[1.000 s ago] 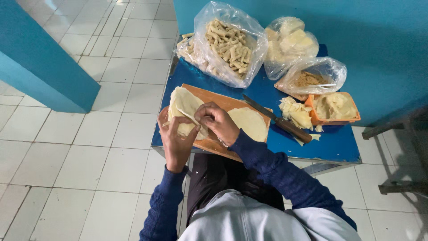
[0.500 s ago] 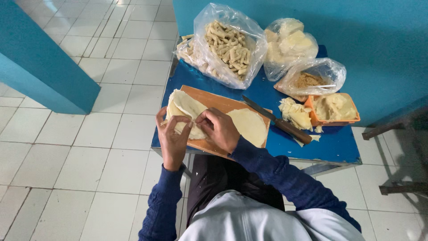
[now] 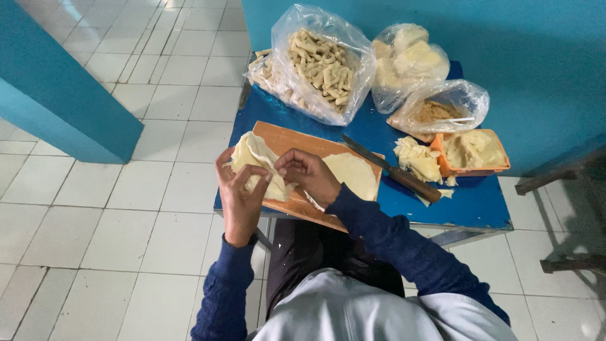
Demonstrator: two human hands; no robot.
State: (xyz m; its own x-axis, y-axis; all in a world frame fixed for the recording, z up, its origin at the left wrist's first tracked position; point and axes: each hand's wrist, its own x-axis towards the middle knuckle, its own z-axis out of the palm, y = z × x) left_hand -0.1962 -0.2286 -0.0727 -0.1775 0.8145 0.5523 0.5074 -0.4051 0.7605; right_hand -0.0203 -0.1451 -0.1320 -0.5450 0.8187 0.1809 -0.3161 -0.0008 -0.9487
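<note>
Lifted since half a second ago, the left hand (image 3: 243, 189) now holds the pale dough sheet (image 3: 252, 158) up off the wooden cutting board (image 3: 297, 142), fingers closed on its edge; the right hand (image 3: 309, 177) pinches the same sheet beside it; a second sheet (image 3: 353, 173) lies flat on the board; a knife (image 3: 391, 170) rests on the blue table (image 3: 467, 205); the bag of rolled pieces (image 3: 322, 63) stands behind; contents of the farther bags are hard to make out.
</note>
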